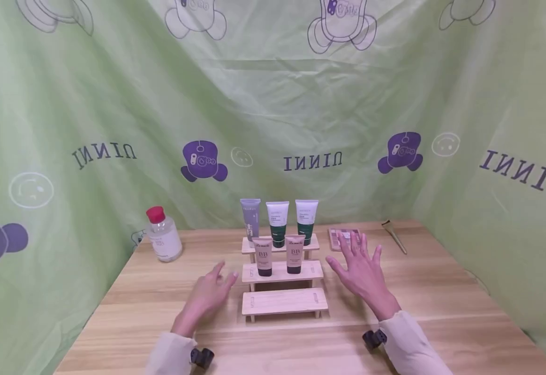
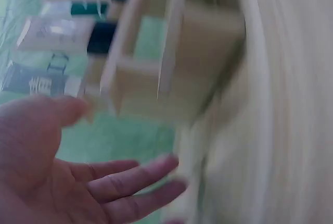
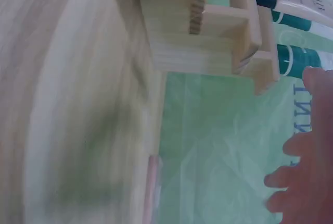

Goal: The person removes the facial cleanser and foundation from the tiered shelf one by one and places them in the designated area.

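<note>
A three-step wooden stand (image 1: 282,302) sits mid-table. Its top step carries a grey tube (image 1: 250,217) and two white-and-green tubes (image 1: 277,223) (image 1: 306,221); the middle step carries two beige BB tubes (image 1: 263,255) (image 1: 294,253); the lowest step is bare. My left hand (image 1: 209,294) hovers left of the stand, fingers straight, holding nothing. My right hand (image 1: 359,268) hovers right of it, fingers spread, also holding nothing. The blurred left wrist view shows the stand (image 2: 171,78) past my open palm (image 2: 78,182); the right wrist view shows the stand (image 3: 208,31) and fingertips (image 3: 302,182).
A clear bottle with a red cap (image 1: 162,234) stands at the back left of the wooden table (image 1: 442,312). An eyeshadow palette (image 1: 343,237) and a makeup brush (image 1: 395,237) lie at the back right. Green printed cloth (image 1: 273,104) walls the table in.
</note>
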The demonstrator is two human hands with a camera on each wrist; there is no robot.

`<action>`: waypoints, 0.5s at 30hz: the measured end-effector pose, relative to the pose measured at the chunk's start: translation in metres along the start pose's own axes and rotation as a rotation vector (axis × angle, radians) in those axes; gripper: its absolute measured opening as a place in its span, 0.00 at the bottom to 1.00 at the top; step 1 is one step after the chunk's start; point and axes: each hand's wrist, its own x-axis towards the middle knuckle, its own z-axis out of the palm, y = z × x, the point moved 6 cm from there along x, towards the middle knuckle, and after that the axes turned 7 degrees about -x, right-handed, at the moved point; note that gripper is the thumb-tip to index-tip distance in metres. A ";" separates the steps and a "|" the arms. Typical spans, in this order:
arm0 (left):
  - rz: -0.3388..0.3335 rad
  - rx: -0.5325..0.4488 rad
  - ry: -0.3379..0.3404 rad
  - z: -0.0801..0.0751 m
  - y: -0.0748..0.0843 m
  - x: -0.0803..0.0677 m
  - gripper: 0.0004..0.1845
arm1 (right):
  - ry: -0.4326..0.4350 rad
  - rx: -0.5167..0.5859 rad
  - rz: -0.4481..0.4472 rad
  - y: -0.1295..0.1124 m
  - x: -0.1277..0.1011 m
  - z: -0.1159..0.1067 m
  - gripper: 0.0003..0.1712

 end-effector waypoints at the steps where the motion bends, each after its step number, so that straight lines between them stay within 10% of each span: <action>1: -0.027 -0.107 -0.028 0.005 0.001 -0.002 0.39 | 0.015 0.021 0.000 -0.001 0.000 -0.001 0.46; 7: -0.183 -0.607 -0.195 0.032 0.002 -0.012 0.27 | 0.222 0.249 -0.075 -0.027 -0.004 -0.022 0.35; 15: -0.233 -0.766 -0.287 0.041 0.000 -0.025 0.22 | 0.247 0.545 -0.148 -0.071 0.004 -0.024 0.19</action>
